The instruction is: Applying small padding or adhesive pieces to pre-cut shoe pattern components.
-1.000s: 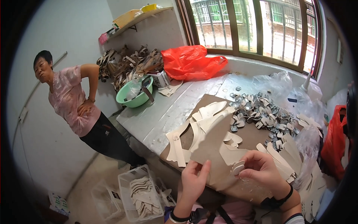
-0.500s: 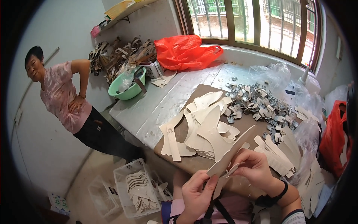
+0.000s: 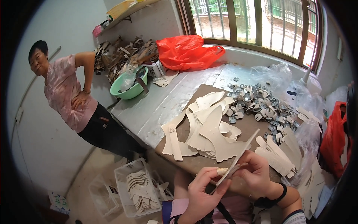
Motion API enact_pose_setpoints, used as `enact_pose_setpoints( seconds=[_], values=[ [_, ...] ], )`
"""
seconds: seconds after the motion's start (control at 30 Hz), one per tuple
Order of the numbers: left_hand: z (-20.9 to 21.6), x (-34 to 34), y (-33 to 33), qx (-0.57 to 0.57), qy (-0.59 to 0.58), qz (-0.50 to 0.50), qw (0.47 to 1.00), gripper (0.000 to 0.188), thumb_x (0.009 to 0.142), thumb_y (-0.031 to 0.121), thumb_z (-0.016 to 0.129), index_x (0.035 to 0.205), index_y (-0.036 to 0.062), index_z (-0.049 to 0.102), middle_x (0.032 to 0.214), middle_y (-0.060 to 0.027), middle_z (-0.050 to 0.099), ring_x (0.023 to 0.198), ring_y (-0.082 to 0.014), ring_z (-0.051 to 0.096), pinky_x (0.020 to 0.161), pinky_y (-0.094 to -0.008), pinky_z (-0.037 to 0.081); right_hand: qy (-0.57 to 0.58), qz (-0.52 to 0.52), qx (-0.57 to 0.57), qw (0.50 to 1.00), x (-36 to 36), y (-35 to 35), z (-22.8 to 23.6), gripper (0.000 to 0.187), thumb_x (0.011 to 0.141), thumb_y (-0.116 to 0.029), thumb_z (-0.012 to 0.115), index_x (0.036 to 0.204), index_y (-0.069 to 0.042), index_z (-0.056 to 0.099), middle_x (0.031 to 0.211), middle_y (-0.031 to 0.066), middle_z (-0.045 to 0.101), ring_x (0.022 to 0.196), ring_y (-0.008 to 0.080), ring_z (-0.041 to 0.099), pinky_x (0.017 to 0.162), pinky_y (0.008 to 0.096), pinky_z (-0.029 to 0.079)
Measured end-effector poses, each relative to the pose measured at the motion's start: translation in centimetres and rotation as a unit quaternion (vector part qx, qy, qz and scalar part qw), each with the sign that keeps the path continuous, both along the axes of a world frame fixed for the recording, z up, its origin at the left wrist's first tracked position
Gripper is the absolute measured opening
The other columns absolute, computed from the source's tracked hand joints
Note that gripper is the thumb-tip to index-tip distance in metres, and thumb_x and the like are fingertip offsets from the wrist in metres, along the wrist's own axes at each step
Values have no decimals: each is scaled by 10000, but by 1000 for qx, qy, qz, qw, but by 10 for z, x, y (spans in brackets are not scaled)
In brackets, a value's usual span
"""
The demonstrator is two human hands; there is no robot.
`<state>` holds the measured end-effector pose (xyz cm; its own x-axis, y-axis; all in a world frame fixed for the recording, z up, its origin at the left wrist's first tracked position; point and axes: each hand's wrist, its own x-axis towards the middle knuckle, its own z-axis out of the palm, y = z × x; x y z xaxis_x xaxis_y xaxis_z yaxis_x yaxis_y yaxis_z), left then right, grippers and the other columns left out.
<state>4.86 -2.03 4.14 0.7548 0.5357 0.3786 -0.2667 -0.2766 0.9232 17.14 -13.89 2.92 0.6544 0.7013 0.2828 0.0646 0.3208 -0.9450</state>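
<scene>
My left hand (image 3: 205, 192) pinches the lower end of a cream, leather-like shoe upper piece (image 3: 246, 147) between thumb and fingers. The piece is held up tilted, nearly edge-on, over the near edge of the table. My right hand (image 3: 255, 173) is closed against its right side, its fingertips on a small strap end whose shape is partly hidden. Just beyond lies a stack of similar cream cut pieces (image 3: 212, 130), with one strap-and-buckle piece (image 3: 172, 140) at its left. Farther back is a heap of metal buckles with cream tabs (image 3: 257, 102).
Cream straps (image 3: 274, 156) lie right of my hands, beside clear plastic and a red bag (image 3: 333, 138). A green basin (image 3: 126, 93) and another red bag (image 3: 186, 52) stand at the back. A white basket (image 3: 118, 183) sits on the floor left. Another person (image 3: 67, 89) stands beyond the table.
The cream piece has turned from showing its broad face to nearly edge-on. Both hands still grip it, my left fingers now farther up its side. The view has shifted slightly.
</scene>
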Motion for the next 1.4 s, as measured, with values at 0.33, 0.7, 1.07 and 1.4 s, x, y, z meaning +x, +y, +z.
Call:
enact_pose_setpoints(
  seconds=[0.33,0.7,1.07,1.4],
  values=[
    [-46,-18,-16,-197,-118,-27,973,290,823,13,712,1089,11,597,1005,-104,605,886,-177,610,775,-278,487,-414,-137,26,900,-15,-4,14,237,647,-10,773,853,-52,664,817,67,644,703,213,625,611,286,498],
    [-87,-34,-19,-311,-105,5,945,374,973,272,544,1208,-18,520,1103,-112,631,972,-221,628,869,-356,493,-459,-142,-15,877,-14,-5,23,234,647,-93,806,822,-60,655,761,57,622,604,195,587,523,274,472],
    [-33,-32,-11,-48,-72,-12,996,296,724,32,805,965,15,634,949,-128,635,879,-238,613,742,-328,484,-316,-37,-19,948,-16,-6,10,236,644,-39,811,787,-43,624,758,62,612,644,149,594,551,274,474],
    [-27,-24,-21,-106,-130,-24,986,166,853,129,716,919,40,593,915,-73,568,802,-161,554,698,-268,443,-286,4,-5,958,-29,-15,35,165,819,-101,711,855,0,586,775,142,576,693,270,567,621,321,455]
  ],
)
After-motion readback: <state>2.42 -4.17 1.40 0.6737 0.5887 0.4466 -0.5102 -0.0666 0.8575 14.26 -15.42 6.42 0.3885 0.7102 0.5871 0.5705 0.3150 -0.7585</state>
